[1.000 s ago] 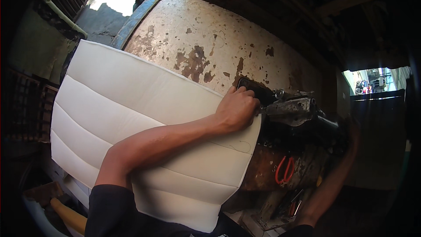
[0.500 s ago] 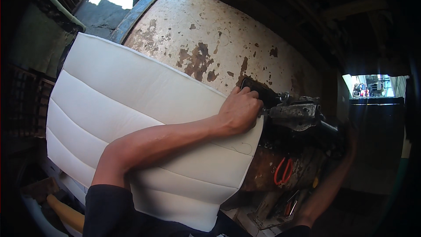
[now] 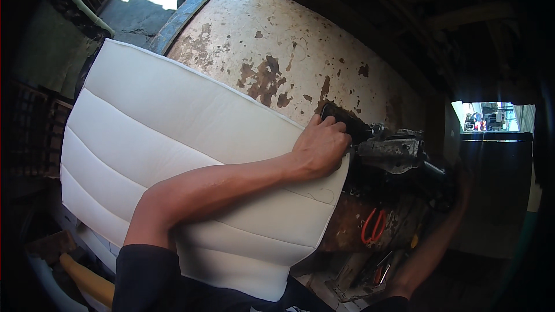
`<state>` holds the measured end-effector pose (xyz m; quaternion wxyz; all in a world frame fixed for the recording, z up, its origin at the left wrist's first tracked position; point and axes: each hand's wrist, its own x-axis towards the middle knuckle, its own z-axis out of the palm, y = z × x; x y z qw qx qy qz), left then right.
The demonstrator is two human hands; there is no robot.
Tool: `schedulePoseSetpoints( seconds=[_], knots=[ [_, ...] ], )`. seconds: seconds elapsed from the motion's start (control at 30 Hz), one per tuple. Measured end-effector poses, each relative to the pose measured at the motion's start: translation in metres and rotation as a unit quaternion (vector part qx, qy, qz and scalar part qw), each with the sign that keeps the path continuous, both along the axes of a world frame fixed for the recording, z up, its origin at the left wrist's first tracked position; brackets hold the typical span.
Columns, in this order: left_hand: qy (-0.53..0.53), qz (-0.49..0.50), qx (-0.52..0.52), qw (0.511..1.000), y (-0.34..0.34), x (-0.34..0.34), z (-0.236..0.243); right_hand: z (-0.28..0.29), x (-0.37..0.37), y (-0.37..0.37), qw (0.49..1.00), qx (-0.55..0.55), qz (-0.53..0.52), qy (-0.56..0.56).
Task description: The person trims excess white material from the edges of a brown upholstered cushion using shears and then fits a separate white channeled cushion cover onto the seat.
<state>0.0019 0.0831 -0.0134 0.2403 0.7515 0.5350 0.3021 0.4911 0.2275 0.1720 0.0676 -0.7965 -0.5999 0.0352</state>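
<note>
A large white quilted cover (image 3: 150, 121) with stitched channels and a piped edge lies across the worktable and my lap. My left forearm rests over it. My left hand (image 3: 322, 145) is closed at the cover's far right corner, fingers curled at the edge, right beside the head of a dark, worn sewing machine (image 3: 393, 151). The fingertips are partly hidden by the hand. A loose thread (image 3: 329, 196) curls on the cover. My right hand (image 3: 464, 182) is at the machine's right end, near the handwheel; its fingers are lost in shadow.
Red-handled scissors (image 3: 374, 226) lie on the brown surface in front of the machine. An open wooden tray (image 3: 352, 289) below holds small tools. The tabletop (image 3: 277, 40) has peeling white paint and a blue edge strip (image 3: 188, 14). A yellow padded piece (image 3: 87, 280) sits at lower left.
The view has shifted slightly. My left hand stays closed at the cover's corner, and my right hand stays by the handwheel end. The cover has barely moved.
</note>
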Motion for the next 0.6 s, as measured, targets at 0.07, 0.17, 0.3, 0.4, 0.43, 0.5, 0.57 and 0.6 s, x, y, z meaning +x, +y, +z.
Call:
schedulePoseSetpoints(
  seconds=[0.07,0.17,0.3,0.4,0.43,0.5,0.57,0.6],
  knots=[
    [0.001,0.002,0.010,1.000,0.000,0.001,0.000,0.007,-0.004,-0.016,0.993,0.108,-0.002,-0.037],
    [0.016,0.023,0.005,1.000,-0.003,-0.006,-0.005,-0.014,-0.102,-0.074,0.907,0.416,0.057,0.034],
    [0.010,0.031,0.023,0.999,-0.001,0.000,-0.007,-0.086,-0.241,-0.201,0.909,0.205,0.147,0.332],
    [0.032,0.021,0.020,0.999,-0.003,-0.003,-0.003,-0.136,-0.300,-0.198,0.921,0.148,0.203,0.296],
    [0.037,0.027,0.015,0.999,-0.001,-0.002,-0.004,-0.152,-0.303,-0.188,0.913,0.146,0.200,0.323],
    [0.044,0.027,0.025,0.998,-0.001,-0.001,-0.006,-0.166,-0.304,-0.172,0.909,0.147,0.224,0.319],
    [0.046,0.031,0.051,0.997,0.000,-0.001,-0.005,-0.176,-0.303,-0.165,0.905,0.147,0.248,0.313],
    [0.049,0.029,0.055,0.997,0.000,-0.001,-0.006,-0.180,-0.305,-0.164,0.906,0.156,0.251,0.301]
  ],
)
